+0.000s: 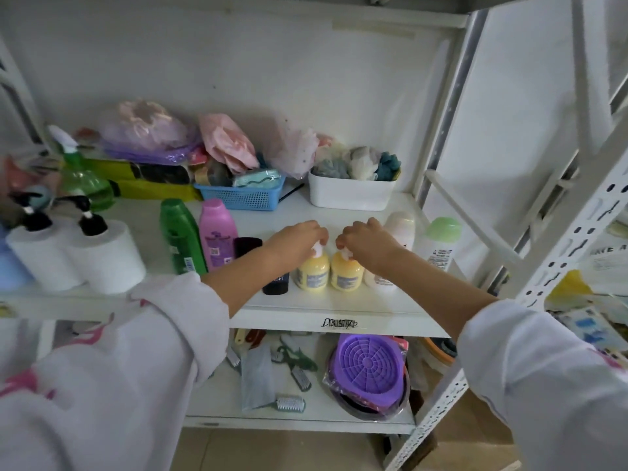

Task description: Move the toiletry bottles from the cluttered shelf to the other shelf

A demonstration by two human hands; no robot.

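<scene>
Two yellow pump bottles stand side by side, touching, at the front of the cluttered shelf in the head view. The left hand pinches the pump of the left yellow bottle; the right hand pinches that of the right yellow bottle. Probably full, smooth plastic (slippery); gripping the neck under the pump seems safest.

Two toilet paper rolls side by side at the shelf's left, blue mesh basket beside white tub of bath puffs at the back, purple round tray and small brushes on the lower shelf
</scene>
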